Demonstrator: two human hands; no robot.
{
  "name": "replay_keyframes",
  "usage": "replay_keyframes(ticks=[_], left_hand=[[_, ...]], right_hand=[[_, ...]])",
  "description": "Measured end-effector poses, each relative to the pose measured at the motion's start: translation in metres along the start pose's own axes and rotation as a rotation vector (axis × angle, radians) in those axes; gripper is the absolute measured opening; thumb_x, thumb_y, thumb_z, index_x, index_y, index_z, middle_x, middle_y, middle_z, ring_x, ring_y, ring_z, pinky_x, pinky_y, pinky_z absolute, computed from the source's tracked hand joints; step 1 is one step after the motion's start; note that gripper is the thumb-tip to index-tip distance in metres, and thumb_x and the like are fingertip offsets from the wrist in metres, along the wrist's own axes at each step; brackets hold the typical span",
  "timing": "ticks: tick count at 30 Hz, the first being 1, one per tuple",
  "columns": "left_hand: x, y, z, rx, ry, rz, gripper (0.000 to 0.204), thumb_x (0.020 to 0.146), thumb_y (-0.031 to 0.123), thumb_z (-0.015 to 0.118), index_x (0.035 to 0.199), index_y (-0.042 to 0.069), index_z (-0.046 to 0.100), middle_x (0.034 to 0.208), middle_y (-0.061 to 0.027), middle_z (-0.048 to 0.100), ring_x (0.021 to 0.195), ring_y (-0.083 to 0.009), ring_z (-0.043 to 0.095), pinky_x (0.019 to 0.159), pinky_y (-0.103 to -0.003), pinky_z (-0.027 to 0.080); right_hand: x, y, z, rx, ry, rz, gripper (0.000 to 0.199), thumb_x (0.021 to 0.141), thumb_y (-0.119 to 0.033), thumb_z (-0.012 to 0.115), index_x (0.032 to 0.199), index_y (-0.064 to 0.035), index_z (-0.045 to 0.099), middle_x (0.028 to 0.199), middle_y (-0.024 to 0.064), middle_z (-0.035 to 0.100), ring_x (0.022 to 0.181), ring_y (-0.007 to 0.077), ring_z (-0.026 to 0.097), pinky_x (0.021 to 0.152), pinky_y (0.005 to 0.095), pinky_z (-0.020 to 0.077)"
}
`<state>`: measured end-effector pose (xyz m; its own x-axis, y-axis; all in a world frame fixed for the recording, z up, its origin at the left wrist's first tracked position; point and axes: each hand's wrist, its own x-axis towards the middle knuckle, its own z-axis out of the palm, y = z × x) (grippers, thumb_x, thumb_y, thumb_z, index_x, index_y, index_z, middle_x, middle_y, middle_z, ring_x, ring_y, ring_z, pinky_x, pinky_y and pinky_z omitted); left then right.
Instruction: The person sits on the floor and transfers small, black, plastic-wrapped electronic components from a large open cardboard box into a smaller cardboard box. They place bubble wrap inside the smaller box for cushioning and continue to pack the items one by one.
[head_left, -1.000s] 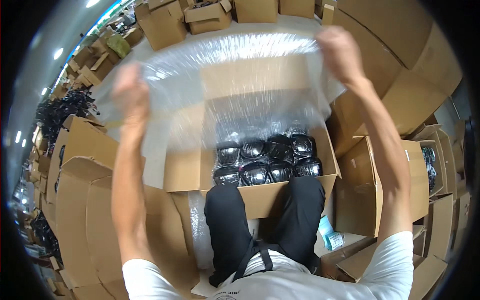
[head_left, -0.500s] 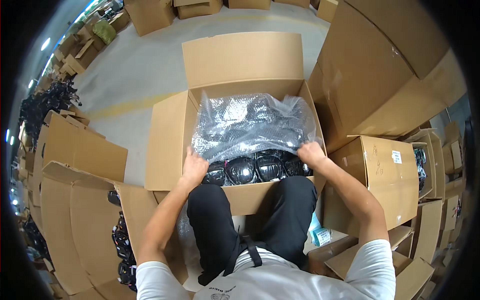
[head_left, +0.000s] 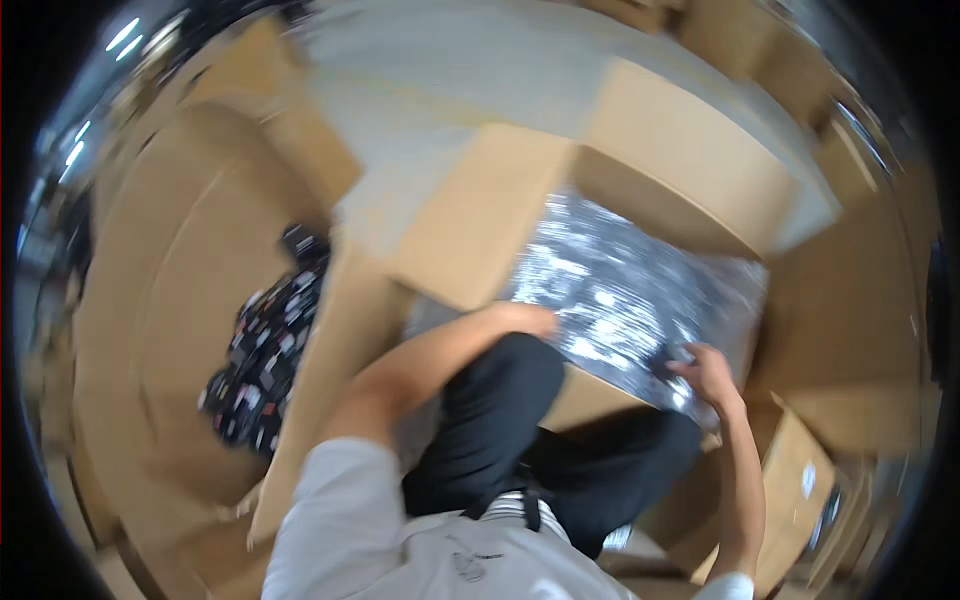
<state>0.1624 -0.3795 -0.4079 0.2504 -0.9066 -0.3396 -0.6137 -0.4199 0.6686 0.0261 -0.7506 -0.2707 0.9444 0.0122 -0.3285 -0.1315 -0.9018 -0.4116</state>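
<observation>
Plastic sheet [head_left: 640,290] covers the open box [head_left: 690,170]; both hands [head_left: 525,318] [head_left: 705,372] press its near edge, fingers apparently flat, tucking unfinished.

Just one head-worn fisheye view here, looking steeply down and tilted over the person's own lap, pretty close above the open cardboard box [head_left: 520,215] on the floor, edges bending and blurring toward the dark round rim.

I see one open brown carton [head_left: 690,170] at one o'clock, lined with shiny plastic wrap [head_left: 620,300]. At nine o'clock another brown carton [head_left: 160,330] holds small dark packets [head_left: 265,360] – blurred. At five o'clock, a carton [head_left: 790,480] with a white label [head_left: 806,480].
</observation>
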Motion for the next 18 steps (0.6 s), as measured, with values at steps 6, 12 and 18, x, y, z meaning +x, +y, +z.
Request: replay_keyframes(ticks=[6, 12, 18], left_hand=[[-0.004, 0.036, -0.023, 0.052, 0.112, -0.242, 0.036, 0.091, 0.030, 0.061, 0.104, -0.002, 0.073, 0.099, -0.0206, 0.072, 0.098, -0.0350, 0.069, 0.083, -0.049, 0.053], [-0.254, 0.123, -0.145, -0.227, 0.215, 0.061, 0.038, 0.101, 0.036, 0.060, 0.101, 0.001, 0.073, 0.084, -0.0086, 0.073, 0.080, -0.0194, 0.068, 0.072, -0.035, 0.053], [-0.600, 0.008, -0.028, -0.487, 0.890, -0.826, 0.030, 0.084, 0.017, 0.080, 0.108, 0.002, 0.071, 0.094, -0.0061, 0.073, 0.086, -0.0128, 0.065, 0.077, -0.031, 0.054]], right_hand=[[0.067, 0.023, 0.057, -0.195, 0.042, -0.317, 0.068, 0.086, -0.024, 0.076, 0.144, 0.0000, 0.050, 0.156, 0.0305, 0.035, 0.142, 0.0463, 0.038, 0.117, 0.0457, 0.0344], [0.039, 0.017, 0.040, -0.053, 0.236, -0.198, 0.052, 0.094, -0.019, 0.069, 0.135, 0.0092, 0.054, 0.148, 0.0309, 0.045, 0.139, 0.0441, 0.044, 0.115, 0.0449, 0.0358], [-0.011, 0.109, 0.080, -0.038, 0.081, 0.006, 0.041, 0.096, -0.023, 0.068, 0.120, 0.0105, 0.064, 0.115, 0.0279, 0.068, 0.110, 0.0324, 0.067, 0.094, 0.0397, 0.0519]])
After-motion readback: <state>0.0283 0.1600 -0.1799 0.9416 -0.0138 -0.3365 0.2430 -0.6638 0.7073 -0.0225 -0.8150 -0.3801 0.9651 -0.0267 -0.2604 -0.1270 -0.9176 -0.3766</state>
